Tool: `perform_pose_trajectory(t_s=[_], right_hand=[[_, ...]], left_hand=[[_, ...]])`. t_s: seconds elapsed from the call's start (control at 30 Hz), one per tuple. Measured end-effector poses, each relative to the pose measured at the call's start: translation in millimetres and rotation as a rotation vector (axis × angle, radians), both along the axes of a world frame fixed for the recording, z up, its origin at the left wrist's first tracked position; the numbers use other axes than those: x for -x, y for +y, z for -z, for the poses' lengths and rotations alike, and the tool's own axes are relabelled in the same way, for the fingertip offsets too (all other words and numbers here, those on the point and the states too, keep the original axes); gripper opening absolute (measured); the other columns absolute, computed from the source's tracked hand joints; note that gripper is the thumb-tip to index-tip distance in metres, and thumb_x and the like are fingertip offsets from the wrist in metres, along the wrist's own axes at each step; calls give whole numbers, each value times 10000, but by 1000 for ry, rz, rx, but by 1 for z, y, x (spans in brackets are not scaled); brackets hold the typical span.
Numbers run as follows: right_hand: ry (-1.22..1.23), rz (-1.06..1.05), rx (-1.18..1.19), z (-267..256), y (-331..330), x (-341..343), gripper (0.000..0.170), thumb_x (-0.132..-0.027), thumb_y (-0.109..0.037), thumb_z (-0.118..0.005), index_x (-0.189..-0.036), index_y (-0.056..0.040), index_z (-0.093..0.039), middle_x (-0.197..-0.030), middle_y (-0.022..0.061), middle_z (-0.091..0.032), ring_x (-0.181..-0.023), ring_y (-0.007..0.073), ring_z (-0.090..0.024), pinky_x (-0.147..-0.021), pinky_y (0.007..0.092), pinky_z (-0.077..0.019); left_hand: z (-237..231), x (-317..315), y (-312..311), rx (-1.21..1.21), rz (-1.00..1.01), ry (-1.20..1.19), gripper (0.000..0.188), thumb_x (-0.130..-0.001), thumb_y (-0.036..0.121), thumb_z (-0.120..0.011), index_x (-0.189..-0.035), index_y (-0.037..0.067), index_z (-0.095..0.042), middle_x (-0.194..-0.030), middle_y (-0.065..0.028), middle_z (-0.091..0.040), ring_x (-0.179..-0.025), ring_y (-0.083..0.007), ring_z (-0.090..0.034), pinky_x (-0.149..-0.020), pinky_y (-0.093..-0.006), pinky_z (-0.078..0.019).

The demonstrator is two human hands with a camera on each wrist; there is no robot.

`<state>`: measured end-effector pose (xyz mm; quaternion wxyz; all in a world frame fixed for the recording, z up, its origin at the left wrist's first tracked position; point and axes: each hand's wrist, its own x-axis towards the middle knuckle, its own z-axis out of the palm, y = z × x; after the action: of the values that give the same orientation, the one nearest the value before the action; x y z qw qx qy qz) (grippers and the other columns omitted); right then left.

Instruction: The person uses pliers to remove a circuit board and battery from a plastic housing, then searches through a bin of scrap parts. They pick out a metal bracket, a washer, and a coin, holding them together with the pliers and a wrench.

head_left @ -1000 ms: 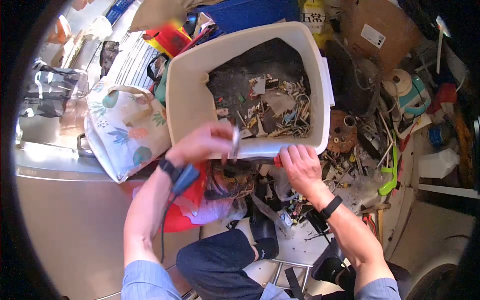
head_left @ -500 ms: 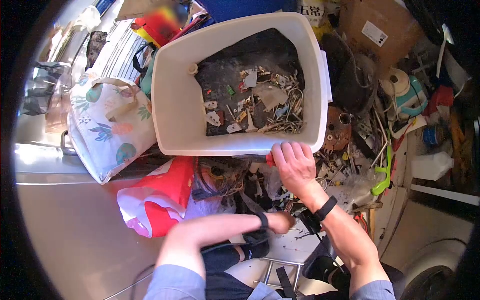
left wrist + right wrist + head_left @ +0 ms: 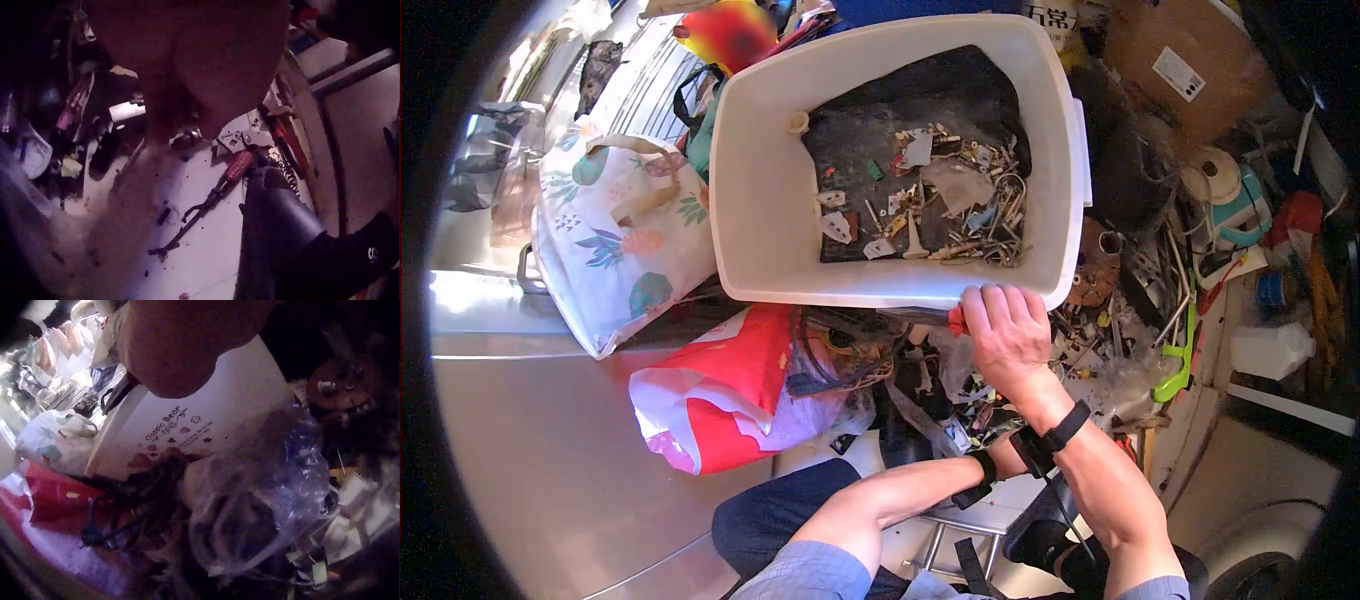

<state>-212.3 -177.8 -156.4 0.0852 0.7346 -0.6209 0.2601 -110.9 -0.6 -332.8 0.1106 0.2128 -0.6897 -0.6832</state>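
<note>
My right hand [image 3: 1010, 335] is at the near rim of a white plastic bin [image 3: 830, 290], fingers curled over a red handle [image 3: 957, 320] whose dark length runs left along the rim. The bin holds a black liner [image 3: 850, 110] with small hardware and scraps on it. My left hand [image 3: 1008, 458] reaches under the right forearm, partly covered by it. In the left wrist view the left hand [image 3: 200, 62] is dark, low over the littered floor, and I cannot tell what its fingers hold. A red-handled tool [image 3: 234, 169] lies on the floor near it.
A red and white bag [image 3: 730, 400] and tangled cables [image 3: 840, 370] lie before the bin. A pineapple-print bag [image 3: 625, 235] stands left. Clear plastic [image 3: 275, 475] and loose parts fill the right side, with a green tool [image 3: 1175, 370] and a cardboard box [image 3: 1180, 120].
My left hand has gone from the bin's near rim down to the floor and farther right, under the right forearm. The right hand stays at the rim with the red handle.
</note>
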Motion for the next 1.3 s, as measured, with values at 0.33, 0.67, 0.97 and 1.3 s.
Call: perform_pose_trajectory(t_s=[0.33,0.67,0.97,1.3], right_hand=[[59,-49,-3,-8,2,3,268,-815,-177,-625,-1059,-68,-617,-877,47,-568,-847,220,-584,-810,359,-469],[144,-126,-115,-14,2,11,364,-839,-182,-584,-1162,-16,-601,-947,74,-592,-905,227,-594,-849,360,-461],[212,-149,-107,-7,0,19,421,-853,-238,-576,-1197,3,-601,-1011,91,-606,-936,223,-598,-875,345,-469],[210,-144,-85,-1,-2,19,394,-845,-202,-602,-1191,-13,-620,-1058,88,-636,-998,219,-640,-915,356,-481]], left_hand=[[-190,-78,-150,368,1138,-391,192,-798,180,-634,-807,-3,-691,-809,-226,-699,-808,-397,-699,-733,-495,-556],[-291,-177,-441,872,211,-996,204,-825,177,-694,-944,26,-764,-842,-181,-736,-734,-311,-710,-751,-414,-567],[-178,-133,-509,946,163,-1125,253,-732,241,-674,-898,81,-777,-870,-205,-733,-861,-395,-717,-825,-487,-566],[-95,-32,-486,1129,105,-828,577,-832,162,-682,-1392,102,-557,-1015,-258,-712,-978,-431,-696,-880,-534,-555]])
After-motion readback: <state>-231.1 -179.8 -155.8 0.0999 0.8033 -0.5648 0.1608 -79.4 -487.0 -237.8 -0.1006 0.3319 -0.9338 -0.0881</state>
